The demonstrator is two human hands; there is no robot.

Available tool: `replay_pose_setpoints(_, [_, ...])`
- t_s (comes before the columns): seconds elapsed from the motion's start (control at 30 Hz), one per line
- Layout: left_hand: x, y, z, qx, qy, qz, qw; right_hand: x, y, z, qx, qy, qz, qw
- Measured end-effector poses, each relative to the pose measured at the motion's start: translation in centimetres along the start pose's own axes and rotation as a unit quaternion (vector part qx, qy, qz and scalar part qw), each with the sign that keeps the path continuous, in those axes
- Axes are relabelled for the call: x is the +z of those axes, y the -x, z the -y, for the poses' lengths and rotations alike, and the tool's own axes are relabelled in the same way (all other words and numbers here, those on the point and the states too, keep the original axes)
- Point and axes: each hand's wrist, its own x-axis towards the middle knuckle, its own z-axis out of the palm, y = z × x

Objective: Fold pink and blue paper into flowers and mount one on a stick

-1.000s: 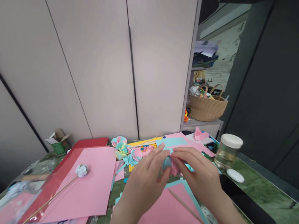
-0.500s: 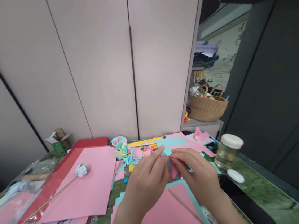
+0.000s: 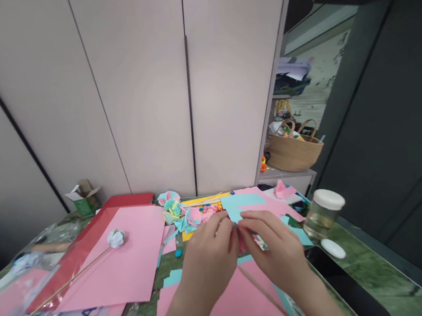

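Note:
My left hand [image 3: 210, 248] and my right hand [image 3: 275, 240] meet at the fingertips over the middle of the table. Both pinch a folded pink paper piece [image 3: 243, 247] with a bit of blue at its top; my fingers hide most of it. Under my wrists lies a stack of pink and light-blue paper sheets [image 3: 225, 310]. A thin wooden stick [image 3: 264, 291] rests slantwise on that stack. Just beyond my left hand are several crumpled paper flowers [image 3: 192, 217] in pink, blue and yellow.
On the left, a white paper flower [image 3: 116, 238] on a long stick lies across a pink sheet [image 3: 142, 269]. To the right stand a lidded jar [image 3: 323, 216], a white oval object [image 3: 333, 248] and a black phone [image 3: 345, 285]. Tall cabinet doors [image 3: 141, 94] rise behind the table.
My fingers have shifted slightly around the paper piece, and less of its blue shows. My right hand has moved a little left; both hands keep their pinch.

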Motion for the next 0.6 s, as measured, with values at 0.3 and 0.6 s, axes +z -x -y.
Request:
replay_pose_setpoints(0.3, [0.45, 0.23, -0.03, 0.015, -0.025, 0.006, 1.000, 0.19, 0.20, 0.62, -0.025, 0.079, 0.005, 0.997])
replay_pose_setpoints(0.6, [0.49, 0.11, -0.05, 0.004, -0.018, 0.004, 1.000, -0.20, -0.01, 0.70, -0.043, 0.105, 0.024, 0.993])
